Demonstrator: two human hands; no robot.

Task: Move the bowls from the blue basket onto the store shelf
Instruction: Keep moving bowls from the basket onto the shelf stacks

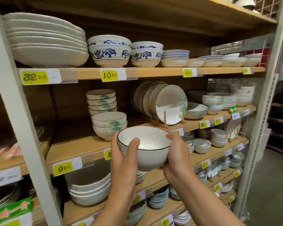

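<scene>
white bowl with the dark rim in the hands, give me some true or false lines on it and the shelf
1. The left hand and the right hand both hold the white ceramic bowl with the dark rim. True.
2. The bowl rests on the wooden shelf. False: it is held in the air before it.
3. The bowl has food in it. False: it is empty.
4. The dark-rimmed white plates stand on edge in a wooden rack. True.

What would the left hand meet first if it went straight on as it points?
The left hand, gripping the white dark-rimmed ceramic bowl, would probably meet the stack of green-painted white bowls; depth is unclear.
</scene>
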